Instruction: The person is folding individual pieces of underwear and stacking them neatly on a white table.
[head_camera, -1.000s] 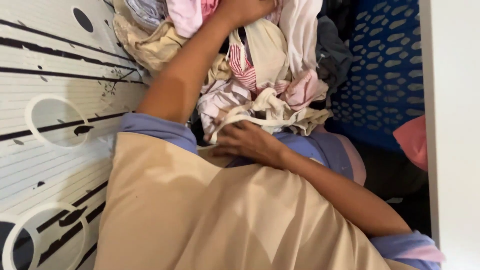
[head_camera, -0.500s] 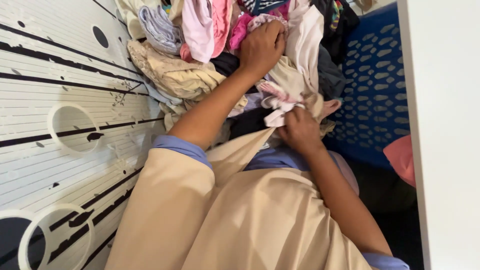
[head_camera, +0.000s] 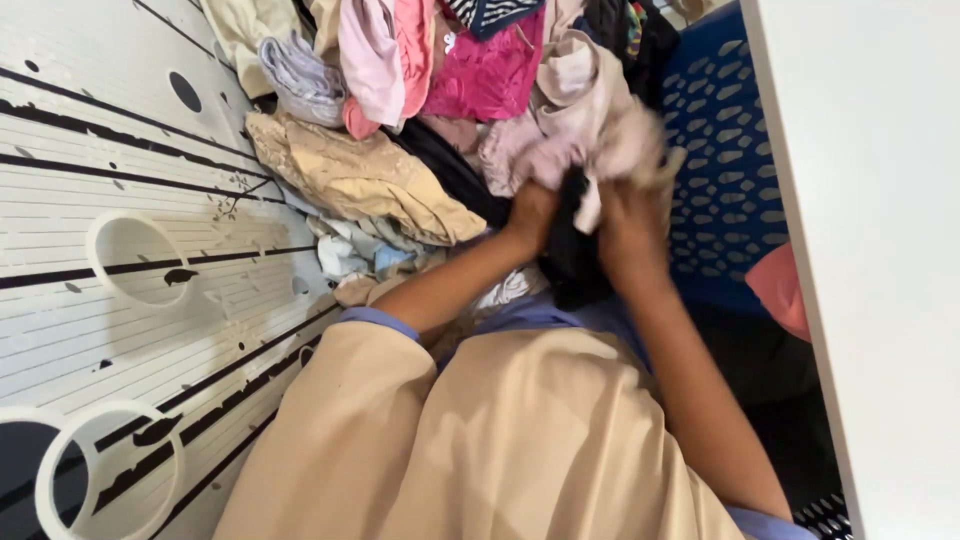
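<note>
Both hands met on one small pale pink garment, held up just above the clothes heap, beside the blue basket wall. The left hand was closed on its lower left edge; the right hand was closed on its right side, fingers curled into the cloth. A dark cloth hung between the two wrists, and which hand held it could not be told. Change since a second earlier: the left hand had come down from the top of the heap, where it was buried in pink and cream pieces, and the right hand had come up from a cream tangle low by the chest, so the two now worked one piece instead of two. A half second earlier they were already closing on each other. The garment was blurred by motion, so its kind and outline were unclear. A tan garment lay on the heap's left edge, against the white patterned panel. A magenta piece sat higher up. The tan shirt filled the lower frame and hid everything under the forearms. A pink item showed partly, cut off by the white panel at right.
</note>
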